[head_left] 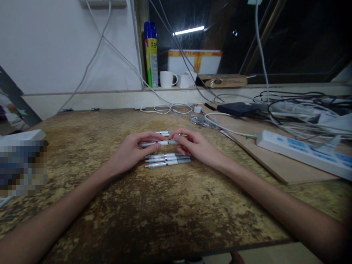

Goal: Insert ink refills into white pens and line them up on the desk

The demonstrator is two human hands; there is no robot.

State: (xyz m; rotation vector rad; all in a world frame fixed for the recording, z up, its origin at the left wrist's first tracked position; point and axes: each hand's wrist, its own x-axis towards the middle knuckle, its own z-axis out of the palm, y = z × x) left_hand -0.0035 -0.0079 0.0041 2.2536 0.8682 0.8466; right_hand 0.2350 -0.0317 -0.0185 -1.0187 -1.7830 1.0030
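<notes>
Both of my hands meet over the middle of a worn, blotchy brown table [165, 205]. My left hand [132, 148] and my right hand [192, 145] each pinch one end of a white and grey pen [164, 142] held level just above the wood. Three more pens [167, 160] of the same kind lie side by side right below my fingers. Another pen [164, 133] lies just behind my hands, partly hidden by them.
A white power strip [302, 152] lies on a plywood sheet [275, 165] at right among tangled cables [288, 106] and a dark box [239, 108]. On the sill stand a spray can [151, 55], a white mug [167, 79] and a cardboard box [224, 80]. A blurred patch sits at left.
</notes>
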